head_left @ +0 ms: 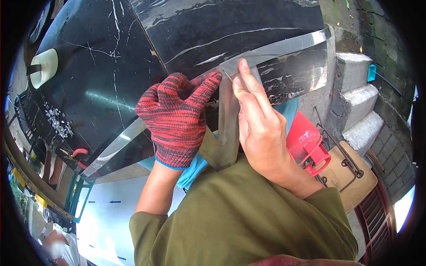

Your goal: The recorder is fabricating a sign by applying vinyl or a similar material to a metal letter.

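Observation:
A long shiny metal strip (288, 47) runs slantwise across the black marbled tabletop (97, 66). A second metal strip (228, 119) meets it from below, between my hands. My left hand (175, 115), in a red-and-black knit glove, lies over the long strip with its fingers curled on it. Its thumb and forefinger come together close to the joint. My bare right hand (262, 119) holds a thin pin-like rod (227, 76) at the joint, fingertips close to the metal. The rod's exact kind is too small to tell.
Left on the table are a pale cup-like container (45, 68), a heap of small shiny bits (58, 122) and red-handled pliers (79, 152). At right are a red gas cylinder (304, 137), a brown-seated chair (355, 177) and concrete steps (359, 99). A white arrowed sheet (115, 213) lies lower left.

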